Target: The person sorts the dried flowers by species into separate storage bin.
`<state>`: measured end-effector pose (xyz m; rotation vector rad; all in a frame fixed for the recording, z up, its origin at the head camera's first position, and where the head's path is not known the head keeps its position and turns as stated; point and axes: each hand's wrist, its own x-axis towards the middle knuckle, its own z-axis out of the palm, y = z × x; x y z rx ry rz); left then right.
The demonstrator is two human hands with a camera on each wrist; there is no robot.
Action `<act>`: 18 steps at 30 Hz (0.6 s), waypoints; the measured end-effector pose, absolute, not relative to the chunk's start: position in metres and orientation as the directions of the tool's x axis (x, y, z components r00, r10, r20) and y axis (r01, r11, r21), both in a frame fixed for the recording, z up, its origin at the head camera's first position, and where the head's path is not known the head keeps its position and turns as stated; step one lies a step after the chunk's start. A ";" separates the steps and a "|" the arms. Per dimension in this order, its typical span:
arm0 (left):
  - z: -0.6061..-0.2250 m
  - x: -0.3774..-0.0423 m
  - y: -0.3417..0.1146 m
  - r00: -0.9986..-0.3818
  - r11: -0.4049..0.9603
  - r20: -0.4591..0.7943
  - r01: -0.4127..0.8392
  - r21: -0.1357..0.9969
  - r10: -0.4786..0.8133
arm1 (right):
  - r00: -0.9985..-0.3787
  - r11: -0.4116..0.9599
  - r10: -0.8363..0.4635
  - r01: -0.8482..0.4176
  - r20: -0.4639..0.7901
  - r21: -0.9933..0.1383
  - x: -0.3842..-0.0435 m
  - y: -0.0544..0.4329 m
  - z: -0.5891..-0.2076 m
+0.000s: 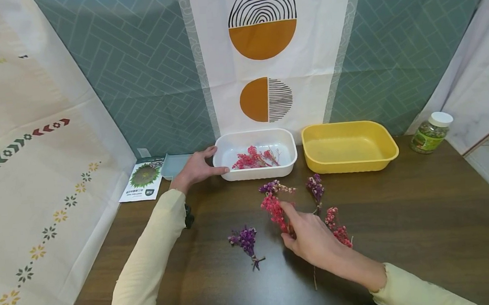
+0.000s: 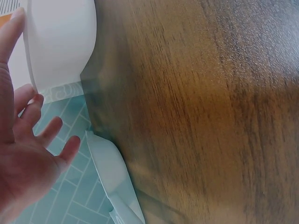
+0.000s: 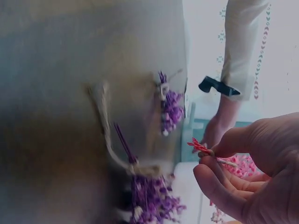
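Note:
My right hand point(image 1: 313, 238) pinches a small bunch of pink dried flowers point(image 1: 274, 211) above the table. In the right wrist view, thumb and fingertips hold its string-tied stems point(image 3: 205, 151). My left hand point(image 1: 198, 168) touches the left end of a white plastic basin point(image 1: 255, 173), its thumb at the front rim and its fingers spread. Pink sprigs point(image 1: 253, 159) lie inside the basin. Purple dried bunches lie on the table: one point(image 1: 245, 241) at front left, another point(image 1: 315, 187) beyond the right hand. A pink bunch point(image 1: 338, 229) is partly hidden by that hand.
To the right of the white basin stands a yellow basin point(image 1: 351, 165). A lidded jar point(image 1: 431, 133) is at the far right. At the back left lie a sunflower packet point(image 1: 141, 180) and a pale blue tray point(image 1: 174, 166). Another purple and pale sprig point(image 1: 276, 187) lies before the white basin.

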<state>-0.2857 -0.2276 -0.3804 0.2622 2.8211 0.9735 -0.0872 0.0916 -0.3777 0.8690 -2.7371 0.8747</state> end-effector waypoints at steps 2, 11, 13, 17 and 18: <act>-0.381 -0.285 -0.228 -0.975 0.773 -0.081 0.113 0.624 0.207 | -0.815 0.663 -0.489 -0.578 0.309 -0.475 -0.091 0.093 -0.377; -0.380 -0.284 -0.228 -0.975 0.774 -0.094 0.099 0.626 0.200 | -0.807 0.686 -0.489 -0.591 0.332 -0.424 -0.112 0.101 -0.370; -0.380 -0.284 -0.227 -0.975 0.774 -0.092 0.100 0.625 0.200 | -0.807 0.693 -0.488 -0.589 0.332 -0.415 -0.118 0.102 -0.369; -0.381 -0.285 -0.228 -0.976 0.777 -0.080 0.112 0.620 0.205 | -0.797 0.695 -0.498 -0.603 0.343 -0.391 -0.130 0.104 -0.365; -0.382 -0.285 -0.228 -0.975 0.778 -0.078 0.116 0.617 0.208 | -0.792 0.694 -0.502 -0.608 0.347 -0.385 -0.133 0.105 -0.364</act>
